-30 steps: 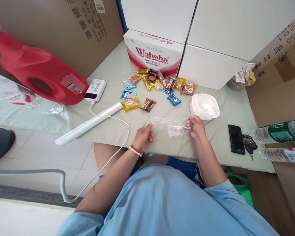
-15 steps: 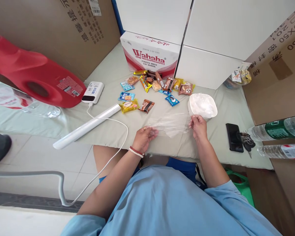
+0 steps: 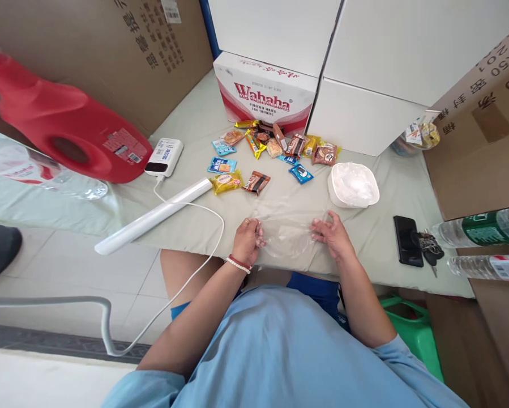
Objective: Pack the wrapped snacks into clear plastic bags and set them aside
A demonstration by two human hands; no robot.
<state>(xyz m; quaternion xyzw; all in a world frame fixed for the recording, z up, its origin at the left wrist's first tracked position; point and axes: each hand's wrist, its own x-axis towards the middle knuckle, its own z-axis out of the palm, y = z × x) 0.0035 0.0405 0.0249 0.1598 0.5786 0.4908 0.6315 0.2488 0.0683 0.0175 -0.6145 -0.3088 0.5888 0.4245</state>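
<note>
Pale green cloth, soft and faintly creased, covers your table (image 3: 195,127). At the back stands a glossy red-and-white carton (image 3: 265,93) printed "Wahaha, purified water for drinking". Crinkly foil snack packets (image 3: 257,182) lie scattered before it, with a rounded white tub (image 3: 353,184) to their right. A thin clear plastic bag (image 3: 286,235) lies flat at the near edge between your hands. Your left hand (image 3: 246,242) pinches its left side. Your right hand (image 3: 329,237) lays stretched fingers on its right side, and you cannot tell whether they clamp it.

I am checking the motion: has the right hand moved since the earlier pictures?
Yes. The right hand has drawn back from the white container toward the near edge of the table, fingers on the clear plastic bag.
</note>
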